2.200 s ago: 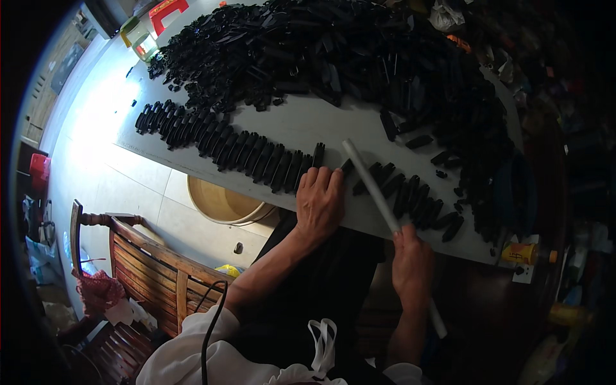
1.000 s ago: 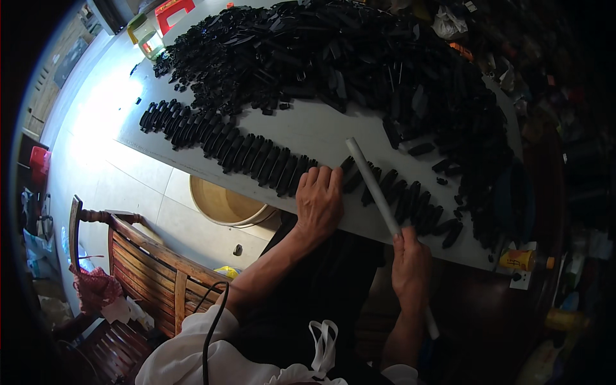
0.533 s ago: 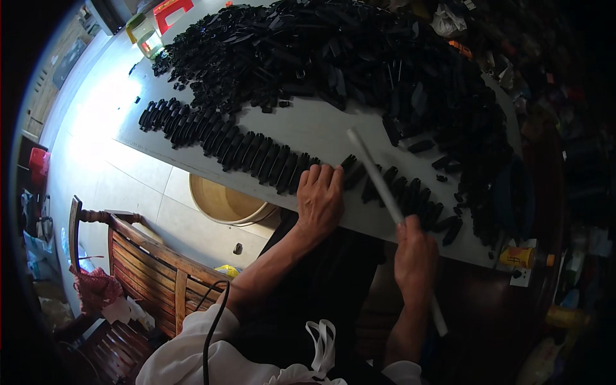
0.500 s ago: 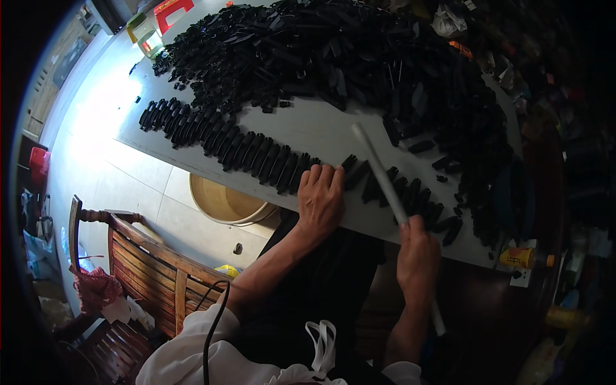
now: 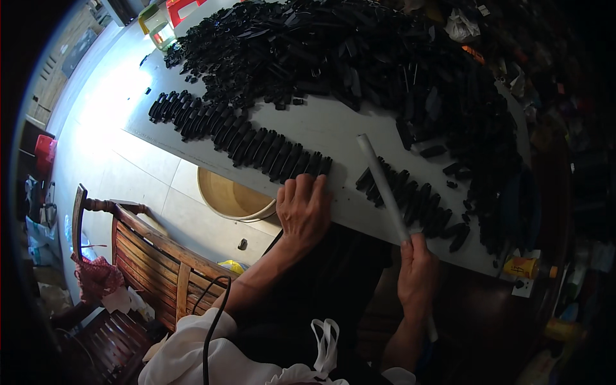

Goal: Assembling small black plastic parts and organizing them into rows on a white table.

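My left hand (image 5: pixel 304 208) is at the near table edge, its fingers bent and closed over the right end of a long row of narrow black plastic pieces (image 5: pixel 256 147). These pieces stand side by side in a slanting line; the fingertips are partly hidden among the last of them. A long pale grey tube (image 5: pixel 384 186) is gripped near its middle by my right hand (image 5: pixel 418 269). Its upper end slants up and left over the table, passing above a shorter row of similar black pieces (image 5: pixel 420 204). The tube's lower end shows below my wrist.
A large heap of loose black plastic parts (image 5: pixel 308 48) covers the far side of the white table (image 5: pixel 346 154). A jar (image 5: pixel 159 32) stands at the far left. Below the edge is a tan bucket (image 5: pixel 234 196), with a wooden chair (image 5: pixel 154 250) to the left. A yellow bottle (image 5: pixel 523 267) lies right.
My left hand has moved slightly left and nearer. Loose black pieces between the two rows are gone from the gap, and the long row reaches further right in front of my fingers.
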